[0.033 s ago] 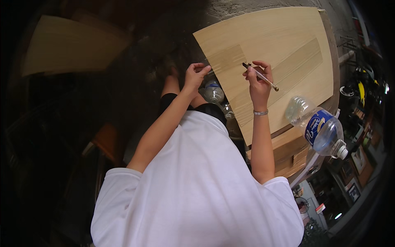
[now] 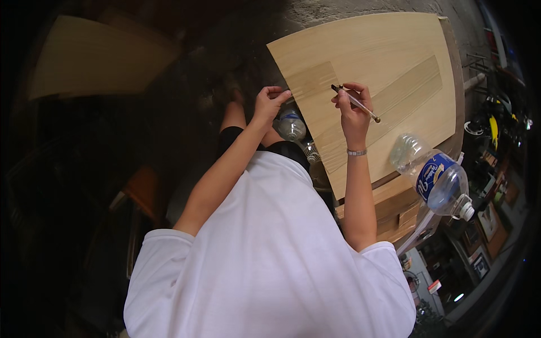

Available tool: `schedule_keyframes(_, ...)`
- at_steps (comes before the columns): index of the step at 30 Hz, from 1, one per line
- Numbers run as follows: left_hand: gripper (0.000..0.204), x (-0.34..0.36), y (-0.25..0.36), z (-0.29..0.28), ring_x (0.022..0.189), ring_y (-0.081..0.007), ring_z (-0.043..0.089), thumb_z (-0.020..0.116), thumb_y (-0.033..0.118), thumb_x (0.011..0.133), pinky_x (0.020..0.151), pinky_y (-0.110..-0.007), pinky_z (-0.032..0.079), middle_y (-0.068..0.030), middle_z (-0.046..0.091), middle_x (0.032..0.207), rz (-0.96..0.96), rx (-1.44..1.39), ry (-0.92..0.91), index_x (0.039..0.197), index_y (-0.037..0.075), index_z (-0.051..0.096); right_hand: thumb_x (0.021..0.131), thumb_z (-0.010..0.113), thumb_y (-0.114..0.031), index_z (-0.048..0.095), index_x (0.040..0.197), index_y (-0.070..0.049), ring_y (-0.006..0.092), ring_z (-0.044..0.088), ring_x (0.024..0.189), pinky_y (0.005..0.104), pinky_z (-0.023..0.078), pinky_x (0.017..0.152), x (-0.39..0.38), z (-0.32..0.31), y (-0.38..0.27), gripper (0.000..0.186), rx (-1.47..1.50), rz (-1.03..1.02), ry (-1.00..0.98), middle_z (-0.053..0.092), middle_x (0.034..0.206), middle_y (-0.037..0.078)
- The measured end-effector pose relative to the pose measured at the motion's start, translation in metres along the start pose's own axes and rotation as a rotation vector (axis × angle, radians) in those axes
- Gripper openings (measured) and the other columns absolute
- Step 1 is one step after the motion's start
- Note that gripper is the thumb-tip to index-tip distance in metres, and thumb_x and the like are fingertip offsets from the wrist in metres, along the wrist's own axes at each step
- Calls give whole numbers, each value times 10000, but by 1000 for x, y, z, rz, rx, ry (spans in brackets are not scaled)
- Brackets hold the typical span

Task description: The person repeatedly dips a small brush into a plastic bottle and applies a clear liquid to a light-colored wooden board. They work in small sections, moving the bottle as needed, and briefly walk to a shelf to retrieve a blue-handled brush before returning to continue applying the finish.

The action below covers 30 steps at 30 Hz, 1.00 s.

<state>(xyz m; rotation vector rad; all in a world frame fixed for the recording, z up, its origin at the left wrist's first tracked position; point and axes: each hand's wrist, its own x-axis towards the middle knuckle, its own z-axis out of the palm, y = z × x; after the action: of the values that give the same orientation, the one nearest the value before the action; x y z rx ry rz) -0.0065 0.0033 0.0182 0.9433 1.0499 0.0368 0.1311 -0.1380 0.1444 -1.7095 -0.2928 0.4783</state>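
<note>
My right hand (image 2: pixel 355 115) is closed around a glass cutter (image 2: pixel 359 105), pen-shaped with a dark head, a clear barrel and a brass end cap. It hovers over or rests on a wide pale wood-grain panel (image 2: pixel 383 42); contact is hard to tell. Two darker strips show on that panel: a short one (image 2: pixel 315 79) left of the cutter's head and a long one (image 2: pixel 414 84) to its right. My left hand (image 2: pixel 267 106) has curled fingers, its thumb tip at the panel's left edge. Whatever it pinches, if anything, is too small to make out.
A large clear plastic bottle (image 2: pixel 445 191) with a blue label lies tilted over the panel's near right corner. Below the left edge sits another clear bottle (image 2: pixel 291 127). Cardboard (image 2: pixel 389 211) shows under the near edge. Another wood-coloured panel (image 2: pixel 93 59) stands in shadow at far left.
</note>
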Motion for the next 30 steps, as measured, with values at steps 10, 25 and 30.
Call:
schedule_keyframes(10, 197, 12, -9, 2, 757, -106, 643, 736, 90, 842, 660, -240, 496, -47, 687, 859, 64, -162, 6, 979, -5, 630, 944, 608, -62, 548, 1007, -10, 100, 636, 682, 213, 480, 558, 42, 27, 46, 101, 66, 75, -425, 659, 785, 61)
schedule_keyframes(25, 185, 20, -8, 3, 825, -116, 642, 723, 57, 846, 753, -244, 513, -69, 687, 908, 90, -231, -15, 988, -29, 639, 945, 600, -87, 566, 983, 3, 114, 658, 692, 234, 519, 590, 77, 66, 63, 103, -501, 16, -582, 697, 837, 83)
schedule_keyframes(30, 167, 22, -13, 6, 788, -109, 642, 733, 48, 834, 717, -240, 515, -65, 689, 880, 116, -229, -23, 960, -23, 649, 943, 589, -95, 583, 918, 5, 107, 659, 677, 239, 512, 576, 79, 75, 60, 103, -566, 1, -627, 691, 801, 72)
